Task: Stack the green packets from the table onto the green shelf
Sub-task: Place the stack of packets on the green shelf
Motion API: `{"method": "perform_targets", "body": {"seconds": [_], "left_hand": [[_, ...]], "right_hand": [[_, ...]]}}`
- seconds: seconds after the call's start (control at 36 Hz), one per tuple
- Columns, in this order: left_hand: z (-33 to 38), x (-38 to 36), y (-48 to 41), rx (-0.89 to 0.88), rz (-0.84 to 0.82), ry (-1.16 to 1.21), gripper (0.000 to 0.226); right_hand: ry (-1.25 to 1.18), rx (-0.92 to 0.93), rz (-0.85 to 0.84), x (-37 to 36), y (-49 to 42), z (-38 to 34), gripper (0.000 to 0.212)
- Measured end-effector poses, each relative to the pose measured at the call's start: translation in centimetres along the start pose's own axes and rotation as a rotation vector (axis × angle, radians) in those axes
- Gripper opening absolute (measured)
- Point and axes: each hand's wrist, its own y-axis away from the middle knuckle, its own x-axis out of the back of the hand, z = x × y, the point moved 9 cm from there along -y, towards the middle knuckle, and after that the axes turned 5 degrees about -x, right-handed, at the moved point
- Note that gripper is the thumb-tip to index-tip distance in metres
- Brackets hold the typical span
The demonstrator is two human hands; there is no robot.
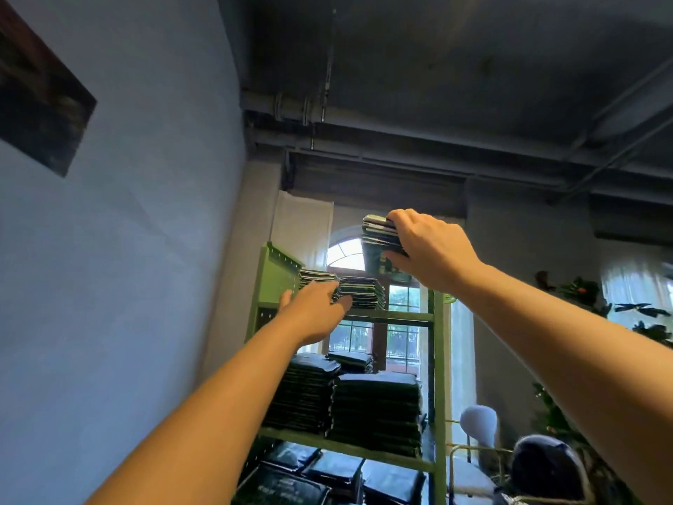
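Blue wall (127,249) left, arched window (346,254) w/ daylight, dark ceiling (473,67).

Matt green painted metal shelf (386,317), its side panel (277,277) left of the left hand (313,317) perforated; packets (377,235) in the right hand (431,249) of dark plastic-looking film, faint sheen; wall (145,267) smooth, matt paint.

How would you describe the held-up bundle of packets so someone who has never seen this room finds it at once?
Find the tall green shelf in front of the arched window. Above its top tier, the right hand grips a small bundle of green packets. Unlike the two short stacks resting on that tier, it hangs in the air, clear of the shelf.
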Motion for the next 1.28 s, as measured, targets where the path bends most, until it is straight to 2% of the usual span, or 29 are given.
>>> {"method": "perform_targets", "body": {"seconds": [0.19,0.28,0.53,0.64,0.78,0.97,1.08,1.17,1.28], "left_hand": [[-1.6,-2.0,0.2,0.025,-0.116,-0.116,0.054],[-1.4,-2.0,0.5,-0.018,-0.084,-0.19,0.057],[-1.4,-2.5,1.1,-0.057,0.019,-0.208,0.058],[-1.4,-2.4,1.2,-0.062,0.023,-0.18,0.059],[-1.3,-2.3,1.3,-0.067,0.04,-0.149,0.058],[-1.5,-2.5,1.4,-0.074,0.044,-0.136,0.065],[-1.5,-2.5,1.4,-0.077,0.047,-0.122,0.065],[-1.6,-2.5,1.4,-0.08,0.049,-0.12,0.065],[-1.8,-2.5,1.4,-0.081,0.055,-0.109,0.064]], "right_hand": [[0.231,0.053,-0.102,-3.8,-2.0,-1.7,0.034],[0.289,0.014,-0.144,-5.5,-2.7,-1.4,0.033],[0.429,-0.063,-0.323,-10.6,-1.7,0.3,0.037],[0.497,-0.08,-0.461,-12.7,-1.0,1.0,0.044],[0.506,-0.059,-0.467,-12.9,-1.6,0.7,0.044],[0.291,-0.229,-0.565,-13.3,-1.6,1.5,0.056],[0.162,-0.284,-0.638,-14.4,-1.2,1.7,0.044],[0.135,-0.298,-0.644,-14.9,-0.7,1.7,0.022],[0.224,-0.228,-0.622,-14.9,-0.8,1.3,0.024]]}}
